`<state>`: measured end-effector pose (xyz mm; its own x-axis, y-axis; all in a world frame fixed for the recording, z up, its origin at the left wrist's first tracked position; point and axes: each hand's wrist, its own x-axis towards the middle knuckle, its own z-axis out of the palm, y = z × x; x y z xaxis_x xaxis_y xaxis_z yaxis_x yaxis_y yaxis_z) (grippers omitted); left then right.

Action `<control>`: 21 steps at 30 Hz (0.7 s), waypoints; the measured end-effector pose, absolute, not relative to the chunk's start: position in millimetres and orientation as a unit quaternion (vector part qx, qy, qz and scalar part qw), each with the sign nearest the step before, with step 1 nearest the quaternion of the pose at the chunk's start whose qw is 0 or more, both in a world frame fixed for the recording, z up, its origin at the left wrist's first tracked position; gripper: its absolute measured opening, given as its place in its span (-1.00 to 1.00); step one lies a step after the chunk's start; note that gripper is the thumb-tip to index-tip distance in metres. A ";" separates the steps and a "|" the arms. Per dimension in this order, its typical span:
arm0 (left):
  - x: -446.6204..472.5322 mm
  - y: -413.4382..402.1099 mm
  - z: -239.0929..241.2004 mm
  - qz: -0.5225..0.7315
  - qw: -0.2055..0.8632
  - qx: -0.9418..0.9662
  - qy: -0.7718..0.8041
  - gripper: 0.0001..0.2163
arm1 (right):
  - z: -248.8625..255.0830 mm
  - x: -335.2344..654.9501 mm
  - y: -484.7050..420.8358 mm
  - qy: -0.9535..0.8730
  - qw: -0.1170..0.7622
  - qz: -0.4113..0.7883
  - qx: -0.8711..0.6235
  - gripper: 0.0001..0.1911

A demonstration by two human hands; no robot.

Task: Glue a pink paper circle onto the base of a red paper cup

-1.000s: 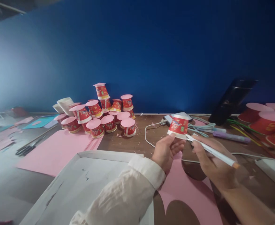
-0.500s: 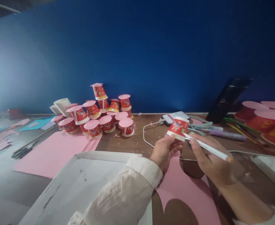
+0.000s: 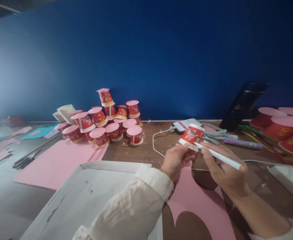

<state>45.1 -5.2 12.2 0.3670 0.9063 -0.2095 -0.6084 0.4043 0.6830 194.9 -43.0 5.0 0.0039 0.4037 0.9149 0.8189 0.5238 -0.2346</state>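
My left hand (image 3: 174, 160) grips a red printed paper cup (image 3: 192, 134) by its pale rim, the cup tilted and bottom up. In my right hand (image 3: 227, 173) is a white marker pen (image 3: 220, 156) with an orange end; its tip meets or nearly meets the cup's side near the rim. The fingers of my right hand are closed around the marker. Beneath both hands lies a pink paper sheet (image 3: 198, 206) with curved cut-outs. Behind the cup rests a phone (image 3: 185, 124) with a white cable (image 3: 156, 141).
Upside-down red cups (image 3: 98, 137) topped with pink paper are stacked at left, beside pink sheets (image 3: 53, 163) and scissors (image 3: 27, 160). A white tray (image 3: 91, 165) lies in front. Rightward are a black bottle (image 3: 241, 105), a purple marker (image 3: 243, 143) and large red tubs (image 3: 281, 126).
The cup has turned slightly in my left hand and shifted a little to the right. The marker tip has moved slightly left and now sits nearer the cup's rim.
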 end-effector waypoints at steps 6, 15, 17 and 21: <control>45.2 -5.5 14.7 0.479 0.783 0.260 0.301 -0.81 | 2.6 195.7 -42.1 -0.677 0.550 -0.177 -0.456 -0.74; 45.4 -4.4 12.8 0.479 0.779 0.271 0.299 -0.80 | 5.3 193.9 -41.6 -0.674 0.545 -0.184 -0.465 -0.79; 45.0 -4.9 13.6 0.479 0.781 0.267 0.299 -0.81 | 5.2 194.0 -41.8 -0.671 0.545 -0.180 -0.469 -0.80; 44.5 -6.3 15.6 0.485 0.782 0.264 0.290 -0.80 | 6.2 193.3 -42.4 -0.670 0.541 -0.176 -0.477 -0.82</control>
